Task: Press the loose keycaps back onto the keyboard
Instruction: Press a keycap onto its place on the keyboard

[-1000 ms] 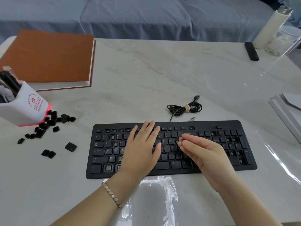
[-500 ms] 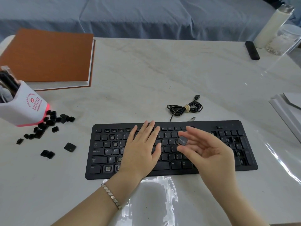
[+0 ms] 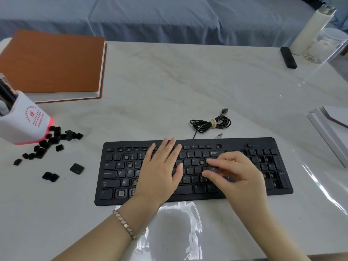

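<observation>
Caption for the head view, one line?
Right hand pinches a keycap over the keyboard; left hand rests flat on it.

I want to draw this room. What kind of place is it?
Probably a room at home: a blue fabric-covered sofa or bed sits behind the marble-look table, which holds a pen holder, an orange-brown book and a keyboard.

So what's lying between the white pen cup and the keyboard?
A scatter of loose black keycaps on the marble table, seen in the head view.
</observation>
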`<state>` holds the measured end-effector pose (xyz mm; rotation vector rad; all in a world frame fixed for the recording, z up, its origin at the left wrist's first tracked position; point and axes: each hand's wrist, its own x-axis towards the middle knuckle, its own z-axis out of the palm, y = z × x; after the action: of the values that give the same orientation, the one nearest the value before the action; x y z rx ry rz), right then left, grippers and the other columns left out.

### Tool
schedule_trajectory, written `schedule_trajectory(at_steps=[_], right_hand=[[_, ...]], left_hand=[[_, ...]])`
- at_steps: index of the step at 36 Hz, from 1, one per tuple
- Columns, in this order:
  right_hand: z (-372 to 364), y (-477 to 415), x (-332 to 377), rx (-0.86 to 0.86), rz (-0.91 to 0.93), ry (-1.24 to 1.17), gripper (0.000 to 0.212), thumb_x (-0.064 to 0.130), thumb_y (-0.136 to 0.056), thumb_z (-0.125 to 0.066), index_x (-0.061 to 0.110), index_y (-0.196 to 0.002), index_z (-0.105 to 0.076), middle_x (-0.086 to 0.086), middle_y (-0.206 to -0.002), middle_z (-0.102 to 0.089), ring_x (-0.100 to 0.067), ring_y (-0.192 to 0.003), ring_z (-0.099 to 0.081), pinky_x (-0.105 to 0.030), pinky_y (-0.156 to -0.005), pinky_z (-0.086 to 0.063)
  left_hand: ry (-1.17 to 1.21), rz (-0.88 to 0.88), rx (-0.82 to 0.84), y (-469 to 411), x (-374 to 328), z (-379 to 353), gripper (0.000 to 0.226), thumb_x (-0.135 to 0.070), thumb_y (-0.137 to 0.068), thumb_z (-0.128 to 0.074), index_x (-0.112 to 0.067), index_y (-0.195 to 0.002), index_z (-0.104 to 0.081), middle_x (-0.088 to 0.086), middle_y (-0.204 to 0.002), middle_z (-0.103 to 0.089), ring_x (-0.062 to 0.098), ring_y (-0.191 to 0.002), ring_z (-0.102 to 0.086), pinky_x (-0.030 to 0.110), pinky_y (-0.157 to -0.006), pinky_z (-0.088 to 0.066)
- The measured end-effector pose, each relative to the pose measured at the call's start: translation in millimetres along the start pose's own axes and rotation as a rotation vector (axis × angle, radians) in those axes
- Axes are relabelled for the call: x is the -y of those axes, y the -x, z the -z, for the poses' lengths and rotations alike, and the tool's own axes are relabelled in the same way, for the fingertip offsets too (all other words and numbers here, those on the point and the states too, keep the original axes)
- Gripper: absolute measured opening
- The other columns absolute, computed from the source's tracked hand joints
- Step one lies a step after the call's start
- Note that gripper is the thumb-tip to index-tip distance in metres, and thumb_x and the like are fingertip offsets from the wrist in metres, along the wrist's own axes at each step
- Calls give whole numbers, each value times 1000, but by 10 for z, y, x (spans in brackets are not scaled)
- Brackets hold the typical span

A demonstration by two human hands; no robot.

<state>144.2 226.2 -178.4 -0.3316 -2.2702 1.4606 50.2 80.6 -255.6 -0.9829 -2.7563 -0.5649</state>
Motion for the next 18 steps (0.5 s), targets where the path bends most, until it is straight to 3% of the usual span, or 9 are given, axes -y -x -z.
schedule_trajectory(at_steps=[4, 8, 13, 18], right_hand=[[28, 36, -180, 8, -141, 52, 31, 1, -62, -82, 29, -64, -70, 12, -81, -62, -7, -61, -57, -8, -61, -44], [87, 83, -291, -2, -277, -9, 28, 0, -70, -77, 27, -70, -72, 13, -88, -66, 0, -60, -61, -5, -64, -45], [193, 100, -372, 2, -278, -36, 32, -7, -75, -69, 25, -78, -71, 6, -97, -67, 7, -81, -63, -5, -73, -47], [332, 9, -387, -72, -285, -29, 30, -7, -72, -72, 21, -80, -69, 2, -82, -67, 3, -69, -62, -3, -66, -44]], left_hand=[[-13, -1, -15, -6, -11, -7, 47, -32, -88, -40, -9, -124, -61, 8, -135, -56, 21, -128, -49, 42, -106, -28], [-1, 7, -15, -1, -14, -10, 46, -31, -88, -40, -9, -123, -62, 8, -134, -56, 22, -128, -50, 42, -106, -27], [6, 11, 3, -5, -4, -7, 47, -31, -89, -40, -10, -124, -61, 8, -135, -55, 22, -129, -48, 41, -108, -25], [1, 5, 3, 0, -16, 8, 47, -31, -89, -39, -9, -124, -61, 9, -134, -56, 23, -128, -50, 42, -107, -25]])
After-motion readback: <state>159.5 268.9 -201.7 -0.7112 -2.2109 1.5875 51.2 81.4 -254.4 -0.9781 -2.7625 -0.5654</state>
